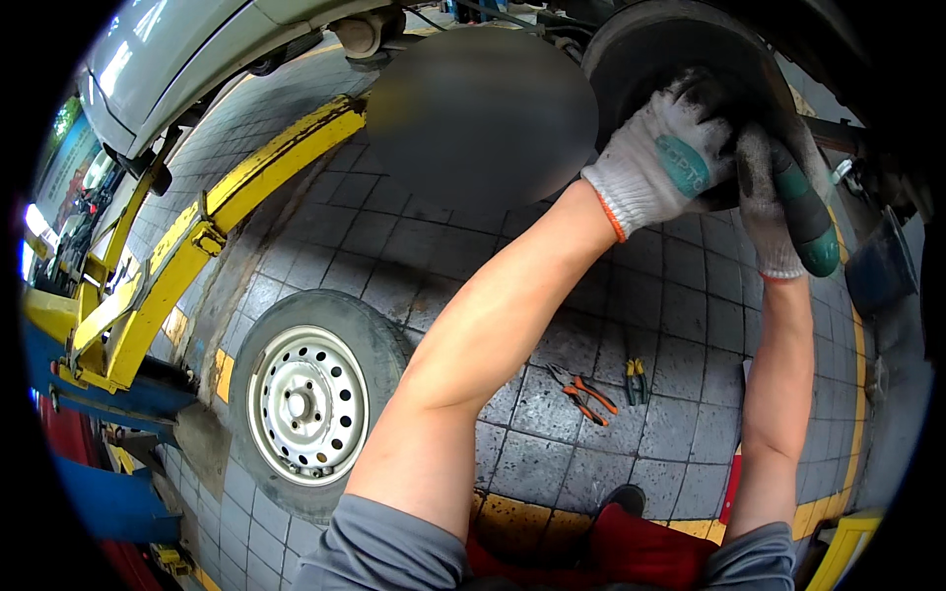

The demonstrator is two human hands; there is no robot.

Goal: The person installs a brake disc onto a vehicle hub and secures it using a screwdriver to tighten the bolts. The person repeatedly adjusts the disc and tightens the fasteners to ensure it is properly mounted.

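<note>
Both my hands wear whitish knit gloves with dark grime and are raised at a dark round wheel brake part [631,61] under the vehicle. My left hand [662,156] has its fingers curled against the middle of that part; what they grip is hidden. Beside it, my right hand [767,202] is closed around a tool with a thick green and black handle [808,219], whose rounded end points down past the wrist. The tool's working end is out of sight. Below, orange-handled pliers [585,392] and cutters with yellow and green handles [637,381] lie on the floor.
A wheel [307,404] with a silver steel rim lies on the grey tiles at left. Behind it, a yellow lift arm [286,153] reaches under the light-coloured car [187,59]. A dark bucket-like container [880,261] stands at right. One blurred oval hides the upper middle.
</note>
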